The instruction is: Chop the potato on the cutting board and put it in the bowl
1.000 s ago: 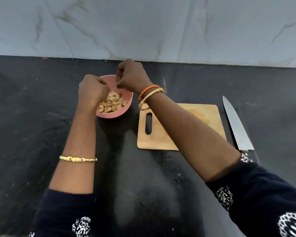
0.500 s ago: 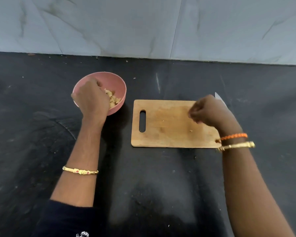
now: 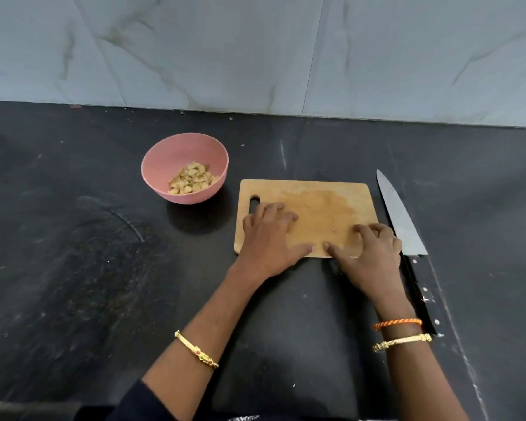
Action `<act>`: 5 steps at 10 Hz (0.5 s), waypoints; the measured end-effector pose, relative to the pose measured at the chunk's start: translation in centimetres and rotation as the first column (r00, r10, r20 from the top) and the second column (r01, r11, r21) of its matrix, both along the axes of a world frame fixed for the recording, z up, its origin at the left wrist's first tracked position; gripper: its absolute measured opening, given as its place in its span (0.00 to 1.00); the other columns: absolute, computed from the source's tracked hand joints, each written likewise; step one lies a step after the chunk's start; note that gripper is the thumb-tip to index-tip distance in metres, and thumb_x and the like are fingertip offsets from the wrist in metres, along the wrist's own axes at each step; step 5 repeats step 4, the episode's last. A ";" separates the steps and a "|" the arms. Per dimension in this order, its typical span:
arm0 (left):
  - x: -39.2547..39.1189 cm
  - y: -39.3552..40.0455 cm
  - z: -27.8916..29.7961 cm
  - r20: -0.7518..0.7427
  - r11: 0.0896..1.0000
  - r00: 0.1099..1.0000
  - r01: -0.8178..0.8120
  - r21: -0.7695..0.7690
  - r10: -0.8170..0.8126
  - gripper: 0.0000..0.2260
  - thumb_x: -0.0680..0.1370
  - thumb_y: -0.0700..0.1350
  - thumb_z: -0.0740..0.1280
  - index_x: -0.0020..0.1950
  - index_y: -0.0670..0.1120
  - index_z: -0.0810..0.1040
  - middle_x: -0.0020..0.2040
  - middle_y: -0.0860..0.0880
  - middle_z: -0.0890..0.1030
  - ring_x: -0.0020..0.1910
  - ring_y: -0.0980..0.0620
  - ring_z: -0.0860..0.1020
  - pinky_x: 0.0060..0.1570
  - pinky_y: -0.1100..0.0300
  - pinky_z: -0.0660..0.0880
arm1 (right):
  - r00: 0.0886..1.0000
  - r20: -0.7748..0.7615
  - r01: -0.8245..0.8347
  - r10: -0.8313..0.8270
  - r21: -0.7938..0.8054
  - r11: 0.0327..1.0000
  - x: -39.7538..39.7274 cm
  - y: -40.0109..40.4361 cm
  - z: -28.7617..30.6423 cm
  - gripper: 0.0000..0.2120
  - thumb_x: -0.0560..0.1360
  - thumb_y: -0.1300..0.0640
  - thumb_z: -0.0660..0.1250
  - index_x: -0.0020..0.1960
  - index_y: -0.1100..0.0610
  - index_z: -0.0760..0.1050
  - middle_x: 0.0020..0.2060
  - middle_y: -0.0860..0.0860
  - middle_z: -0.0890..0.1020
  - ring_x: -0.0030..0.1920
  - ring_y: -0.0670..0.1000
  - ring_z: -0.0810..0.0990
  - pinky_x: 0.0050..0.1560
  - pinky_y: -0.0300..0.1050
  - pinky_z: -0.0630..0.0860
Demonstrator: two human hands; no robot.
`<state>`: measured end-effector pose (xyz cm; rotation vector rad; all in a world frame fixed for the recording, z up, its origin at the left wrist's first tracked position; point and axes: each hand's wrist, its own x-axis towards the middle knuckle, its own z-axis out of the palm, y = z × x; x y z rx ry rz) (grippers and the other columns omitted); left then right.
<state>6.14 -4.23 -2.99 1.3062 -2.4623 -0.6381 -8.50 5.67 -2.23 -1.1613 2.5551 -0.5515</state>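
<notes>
A pink bowl (image 3: 164,165) holds chopped potato pieces (image 3: 192,179) and stands on the black counter left of the wooden cutting board (image 3: 322,205). The board carries only a damp stain and a tiny scrap. My left hand (image 3: 271,238) rests flat on the board's near left part, fingers spread beside the handle slot. Over the board's near right corner lies my right hand (image 3: 371,253), fingers slightly bent, touching the wood. Neither hand holds anything. A large knife (image 3: 400,217) lies on the counter just right of the board, its black handle toward me.
The black counter (image 3: 73,253) runs back to a grey marble-look wall (image 3: 255,56). Crumbs speckle the counter. The knife's handle (image 3: 422,296) lies close beside my right wrist.
My left hand left the bowl and came down onto the board. My right hand moved toward the board's near right corner and flattened out. The bowl is now uncovered.
</notes>
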 end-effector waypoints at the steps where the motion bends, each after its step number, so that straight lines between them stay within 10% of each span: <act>1: 0.2 0.1 -0.5 0.028 0.999 0.999 0.031 0.019 -0.031 0.30 0.67 0.65 0.69 0.65 0.54 0.70 0.70 0.52 0.63 0.70 0.51 0.55 0.68 0.50 0.55 | 0.999 -0.026 -0.032 0.032 0.000 0.999 0.2 0.3 -0.2 0.33 0.70 0.40 0.70 0.68 0.57 0.70 0.68 0.59 0.64 0.69 0.61 0.59 0.69 0.57 0.60; 5: 0.5 -0.9 0.4 -0.196 0.915 0.968 -0.216 -0.341 0.156 0.08 0.73 0.48 0.67 0.49 0.45 0.80 0.56 0.47 0.77 0.58 0.47 0.73 0.58 0.49 0.65 | 0.999 0.020 -0.025 0.028 -0.127 0.992 0.7 -1.1 -0.1 0.19 0.75 0.51 0.68 0.60 0.62 0.75 0.63 0.59 0.70 0.64 0.59 0.65 0.65 0.49 0.63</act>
